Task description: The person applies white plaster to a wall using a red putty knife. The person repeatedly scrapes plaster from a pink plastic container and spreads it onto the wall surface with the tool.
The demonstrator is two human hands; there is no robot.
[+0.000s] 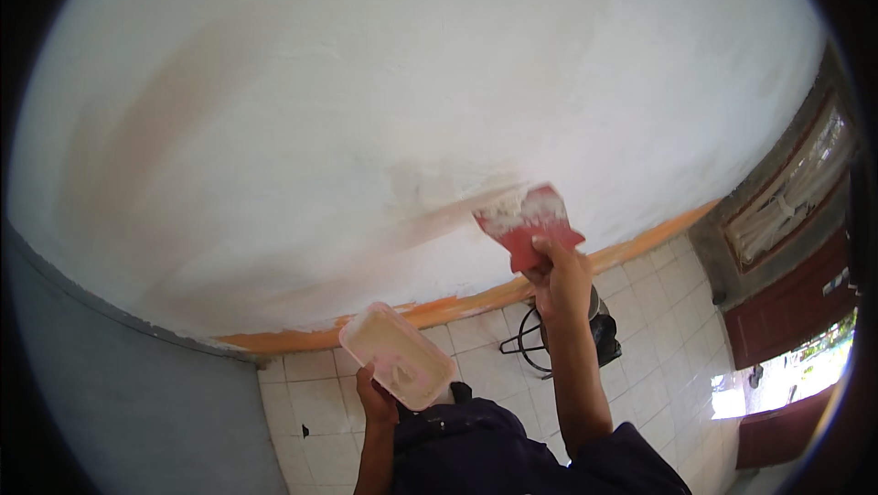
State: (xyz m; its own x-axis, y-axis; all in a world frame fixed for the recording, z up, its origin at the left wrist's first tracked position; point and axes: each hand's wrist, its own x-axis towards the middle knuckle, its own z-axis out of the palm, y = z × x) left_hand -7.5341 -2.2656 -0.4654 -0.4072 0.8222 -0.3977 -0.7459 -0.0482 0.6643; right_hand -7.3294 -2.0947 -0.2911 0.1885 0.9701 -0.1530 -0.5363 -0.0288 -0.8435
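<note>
My right hand point(561, 277) grips a red putty knife point(530, 225) by its narrow end, thumb on the near face. Pale putty is smeared over its wide blade, which is raised in front of the white wall point(366, 111); whether the edge touches the wall I cannot tell. Lower and to the left, my left hand point(376, 396) holds a pink plastic tray point(443, 354) by its near left side. Cream-coloured putty point(389, 344) coats the inside of the tray. Damp-looking, darker patches show on the wall left of the blade.
An orange band point(439, 312) runs along the wall's foot above white floor tiles point(315, 403). Behind my right forearm stands a black-framed stool point(523, 349) beside a dark bag point(604, 338). A grey wall point(137, 394) is at left; a curtained window point(791, 188) and dark red door point(786, 298) are at right.
</note>
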